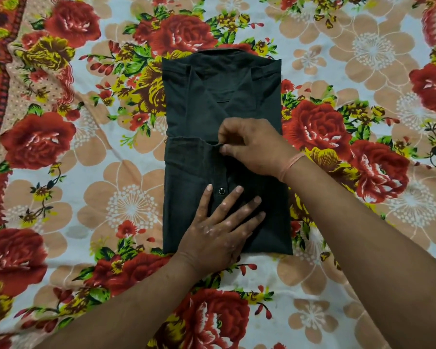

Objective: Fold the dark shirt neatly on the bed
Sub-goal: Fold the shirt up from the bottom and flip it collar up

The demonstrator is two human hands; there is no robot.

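Observation:
The dark shirt [186, 102] lies folded into a tall rectangle in the middle of the bed, collar end at the far side. A fold edge runs across its middle. My left hand [219, 227] rests flat on the near half, fingers spread beside a small metal button [221, 190]. At the shirt's centre, my right hand [254, 147] pinches the cloth of that fold edge between thumb and fingers. A pale band circles my right wrist.
The bed is covered by a floral bedsheet [111, 197] with red roses and peach flowers on a pale ground. A second patterned cloth [8, 79] with a red border lies rumpled along the left side.

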